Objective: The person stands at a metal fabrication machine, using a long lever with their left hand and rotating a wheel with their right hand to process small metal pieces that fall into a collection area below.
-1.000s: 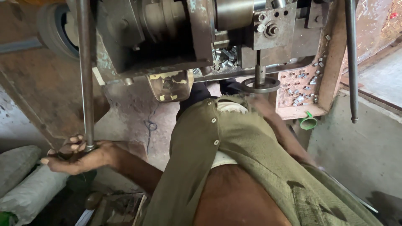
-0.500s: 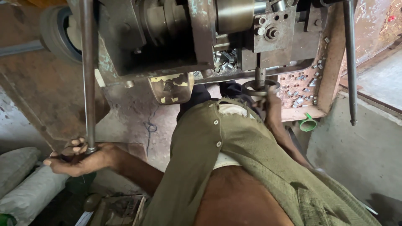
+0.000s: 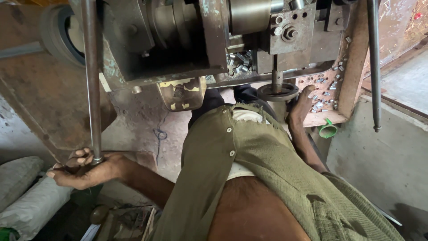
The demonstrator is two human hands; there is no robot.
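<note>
Gripping the lower end of a long grey steel lever rod (image 3: 91, 80), the left hand (image 3: 82, 168) has its fingers curled shut round the rod's knobbed tip. The rod's long axis runs nearly vertical in view, from the top edge down to the hand, left of the rusty grey press machine (image 3: 214, 40).

The right hand (image 3: 301, 107) lies with fingers extended and flat, tips touching the dark round metal die ring (image 3: 278, 92) under the machine's vertical spindle; it grasps nothing that can be made out.

Container: a shallow reddish-brown metal tray (image 3: 343, 67), just right of the machine, holds many small silver cylindrical metal pieces (image 3: 323, 85), scattered. More of the same pieces sit in a recess inside the machine.

A second grey steel rod (image 3: 373, 67) hangs near-vertical right of the tray, lower end free. A small green plastic funnel-shaped piece (image 3: 328, 130) lies below the tray's corner. Pale grey sacks (image 3: 26, 196) lie stacked far below-left of the machine. A yellow-stained bracket (image 3: 182, 93) hangs from the machine's underside; any marking on it is unreadable.
</note>
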